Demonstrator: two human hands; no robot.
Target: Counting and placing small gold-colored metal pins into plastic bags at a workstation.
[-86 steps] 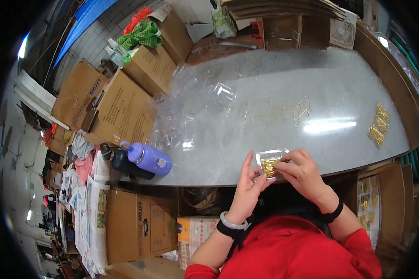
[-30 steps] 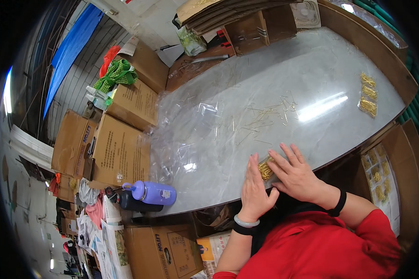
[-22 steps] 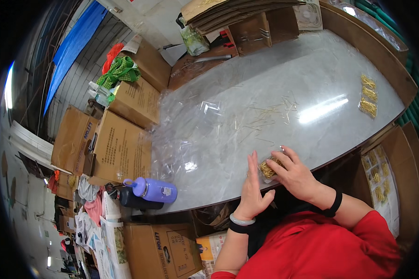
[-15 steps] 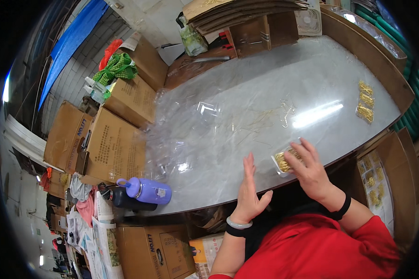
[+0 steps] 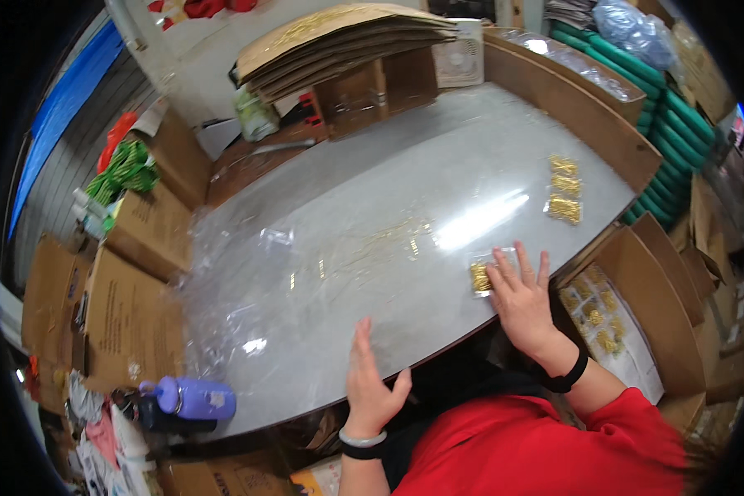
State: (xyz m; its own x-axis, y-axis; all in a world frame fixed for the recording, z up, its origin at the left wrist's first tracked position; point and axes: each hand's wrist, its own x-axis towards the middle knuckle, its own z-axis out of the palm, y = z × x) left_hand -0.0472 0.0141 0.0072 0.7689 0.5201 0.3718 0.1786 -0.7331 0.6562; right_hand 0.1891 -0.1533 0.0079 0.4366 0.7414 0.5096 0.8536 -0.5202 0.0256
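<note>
My right hand [image 5: 521, 307] lies with its fingers spread and stretched over a small clear packet of gold-coloured pieces [image 5: 480, 276], near the table's front edge. Part of the packet is hidden under the fingers. Lower down and to the left, my left hand [image 5: 373, 395] is open and holds nothing, its thumb apart from the fingers. Thin gold wire-like pieces [image 5: 380, 244] are scattered across the middle of the table. Similar filled packets [image 5: 565, 208] lie in a short column on the right side of the table.
Clear plastic bags [image 5: 215, 331] spread over the table's left side, by cardboard boxes [image 5: 136, 318] and a purple bottle [image 5: 197, 398]. Stacked cardboard [image 5: 347, 50] stands at the back. An open box [image 5: 670, 331] below the right edge holds more packets.
The view has swung to the right, so the table sits further left in it. My right hand's fingers are now spread wider over the packet. My left hand stays open.
</note>
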